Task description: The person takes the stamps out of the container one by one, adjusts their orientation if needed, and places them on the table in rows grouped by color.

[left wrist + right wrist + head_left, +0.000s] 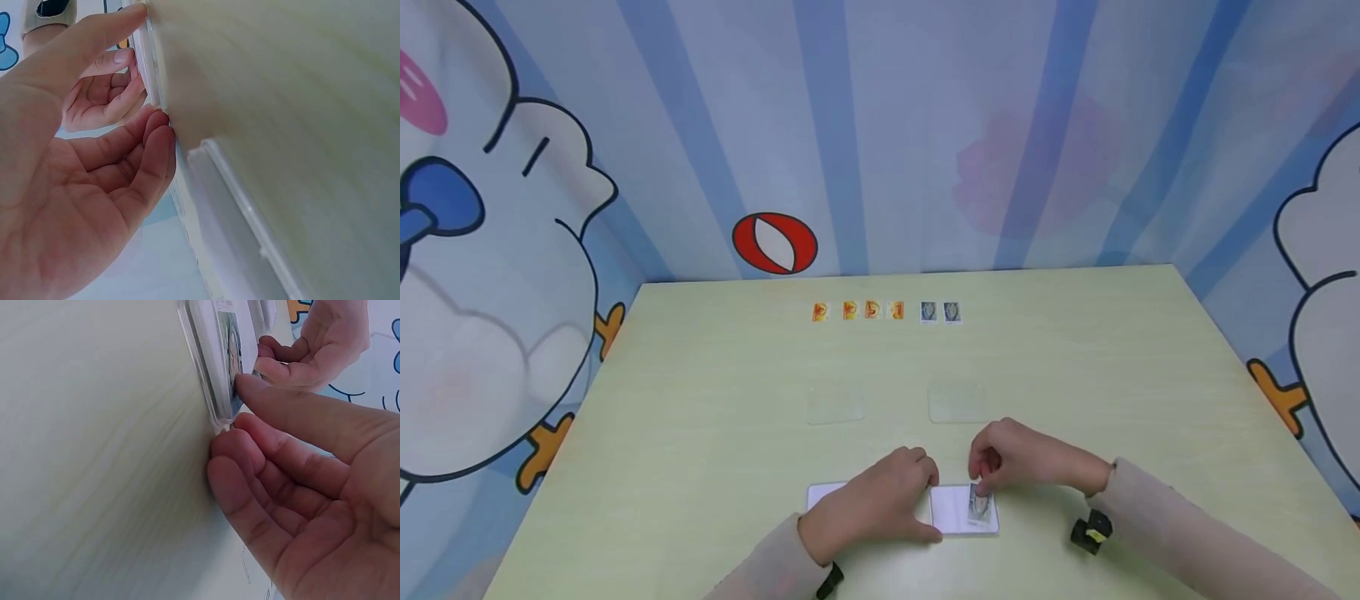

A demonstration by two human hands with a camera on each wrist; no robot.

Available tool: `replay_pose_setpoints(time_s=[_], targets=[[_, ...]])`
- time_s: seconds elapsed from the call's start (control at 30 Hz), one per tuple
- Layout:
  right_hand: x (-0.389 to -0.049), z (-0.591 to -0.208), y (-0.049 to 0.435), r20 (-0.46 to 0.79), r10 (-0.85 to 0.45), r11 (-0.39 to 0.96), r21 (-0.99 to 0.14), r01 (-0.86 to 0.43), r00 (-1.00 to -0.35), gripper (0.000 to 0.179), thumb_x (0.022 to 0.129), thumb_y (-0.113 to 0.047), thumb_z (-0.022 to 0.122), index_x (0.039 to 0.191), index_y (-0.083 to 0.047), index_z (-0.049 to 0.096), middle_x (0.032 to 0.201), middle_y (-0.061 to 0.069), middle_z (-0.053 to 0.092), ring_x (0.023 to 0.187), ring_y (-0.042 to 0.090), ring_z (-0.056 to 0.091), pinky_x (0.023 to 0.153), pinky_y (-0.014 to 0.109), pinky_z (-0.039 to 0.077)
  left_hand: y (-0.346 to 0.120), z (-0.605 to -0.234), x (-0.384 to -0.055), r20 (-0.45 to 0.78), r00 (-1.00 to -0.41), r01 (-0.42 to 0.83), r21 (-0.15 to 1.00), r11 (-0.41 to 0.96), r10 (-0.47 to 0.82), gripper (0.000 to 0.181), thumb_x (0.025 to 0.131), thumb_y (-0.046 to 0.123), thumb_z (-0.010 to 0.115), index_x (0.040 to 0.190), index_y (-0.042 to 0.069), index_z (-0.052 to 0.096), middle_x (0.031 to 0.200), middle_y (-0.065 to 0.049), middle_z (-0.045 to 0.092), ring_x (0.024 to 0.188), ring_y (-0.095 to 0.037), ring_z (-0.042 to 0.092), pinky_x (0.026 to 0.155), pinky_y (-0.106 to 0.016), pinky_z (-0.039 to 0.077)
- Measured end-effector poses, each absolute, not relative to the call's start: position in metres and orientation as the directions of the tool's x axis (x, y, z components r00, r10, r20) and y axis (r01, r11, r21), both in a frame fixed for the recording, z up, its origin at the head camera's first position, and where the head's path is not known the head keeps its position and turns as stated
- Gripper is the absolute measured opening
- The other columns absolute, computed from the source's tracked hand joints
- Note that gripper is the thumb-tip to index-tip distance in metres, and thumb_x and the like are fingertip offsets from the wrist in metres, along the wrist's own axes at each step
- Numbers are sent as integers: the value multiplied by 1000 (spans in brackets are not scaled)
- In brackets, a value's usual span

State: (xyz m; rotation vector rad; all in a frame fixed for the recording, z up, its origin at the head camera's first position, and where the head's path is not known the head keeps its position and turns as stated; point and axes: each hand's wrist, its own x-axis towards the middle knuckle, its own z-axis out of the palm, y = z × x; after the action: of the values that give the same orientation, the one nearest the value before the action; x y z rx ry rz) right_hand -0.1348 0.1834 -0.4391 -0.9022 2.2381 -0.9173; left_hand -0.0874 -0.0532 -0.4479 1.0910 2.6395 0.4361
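A shallow clear case (950, 510) with a white inside lies in front of me. My left hand (880, 506) grips its left end, thumb on the near edge and curled fingers on the far edge. On the case's right part is a small grey picture stamp (980, 509). My right hand (1026, 457) pinches the stamp at its far end; in the right wrist view the thumb (281, 403) lies on the picture, fingers curled beside the case's corner. A second white-filled case (822, 493) is mostly hidden behind my left hand.
Two clear lids (836, 404) (957, 403) lie flat beyond the hands. Farther back stands a row of small stamps: several orange ones (872, 310) on the left and two grey ones (928, 312) on the right. A printed backdrop (902, 125) rises behind the table (700, 467).
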Motion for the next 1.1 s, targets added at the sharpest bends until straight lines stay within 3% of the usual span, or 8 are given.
replay_pose_setpoints(time_s=[1.1], targets=[[-132, -437, 181, -220, -762, 513, -779, -361, -609, 12, 80, 0, 80, 79, -5, 69, 70, -8, 59, 62, 3, 47, 57, 19, 41, -53, -451, -88, -127, -690, 635, 366, 680, 713, 51, 73, 45, 87, 101, 11, 61, 89, 7, 50, 81, -8, 45, 75, -19, 42]])
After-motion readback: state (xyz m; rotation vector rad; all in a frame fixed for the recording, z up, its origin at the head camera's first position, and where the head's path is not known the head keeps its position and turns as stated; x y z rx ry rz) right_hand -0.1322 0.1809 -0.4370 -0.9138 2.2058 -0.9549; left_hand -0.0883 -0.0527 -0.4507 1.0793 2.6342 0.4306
